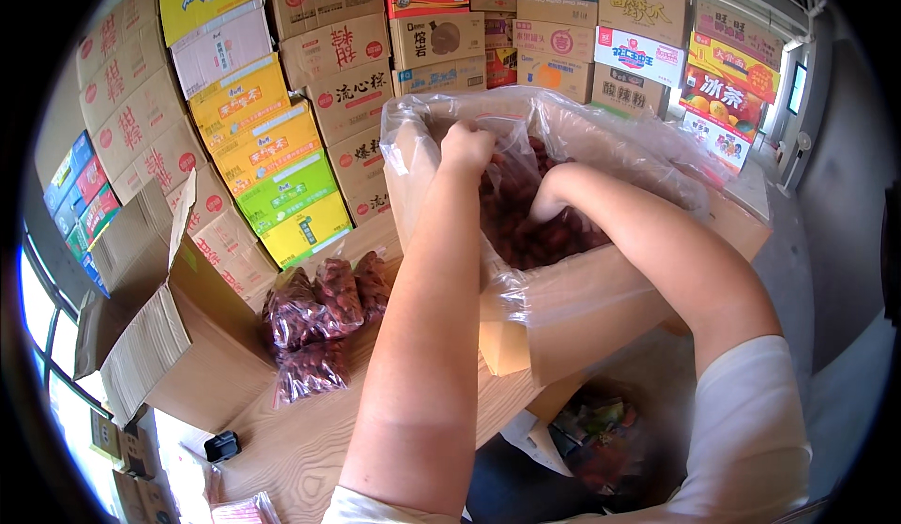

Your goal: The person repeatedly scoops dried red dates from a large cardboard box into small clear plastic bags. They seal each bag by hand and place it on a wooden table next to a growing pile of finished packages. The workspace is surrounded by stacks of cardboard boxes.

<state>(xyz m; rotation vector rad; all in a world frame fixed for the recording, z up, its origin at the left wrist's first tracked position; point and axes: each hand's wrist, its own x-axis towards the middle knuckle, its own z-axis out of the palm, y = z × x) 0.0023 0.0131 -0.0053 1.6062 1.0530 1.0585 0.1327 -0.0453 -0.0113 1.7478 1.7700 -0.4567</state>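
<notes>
A large cardboard box [591,308], lined with clear plastic sheeting [648,149], stands before me with dark red dates [535,238] inside. Near its far left side, my left hand [466,147] is closed, pinching the top of a clear plastic bag [511,139] that hangs over the dates. My right hand [552,197] reaches down into the dates from the right; its fingers are hidden, so what they hold cannot be seen. Left of my left forearm, several filled bags of dates [324,303] lie piled on the wooden table.
An open, tilted cardboard carton [202,346] stands on the wooden table [310,449] at left. A small black object [222,446] and packs of plastic bags [246,510] lie near the front edge. Stacked cartons [338,83] wall off the back. Below right sits a container of mixed packets [601,430].
</notes>
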